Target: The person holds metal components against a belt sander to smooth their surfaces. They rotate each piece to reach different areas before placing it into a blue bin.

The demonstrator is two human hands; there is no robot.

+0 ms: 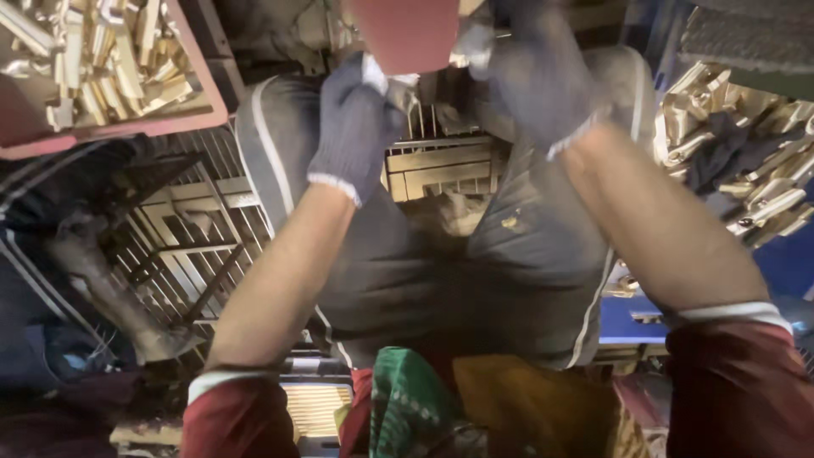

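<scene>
A dim, cluttered workshop is seen from above, lit only weakly. A slatted metal grating [182,246] is laid across the floor at the left, and a red tray [199,114] heaped with pale brass-coloured parts [110,59] is set in the upper left corner. More such metal parts [746,144] are piled at the right, beside a blue surface [627,318].
</scene>
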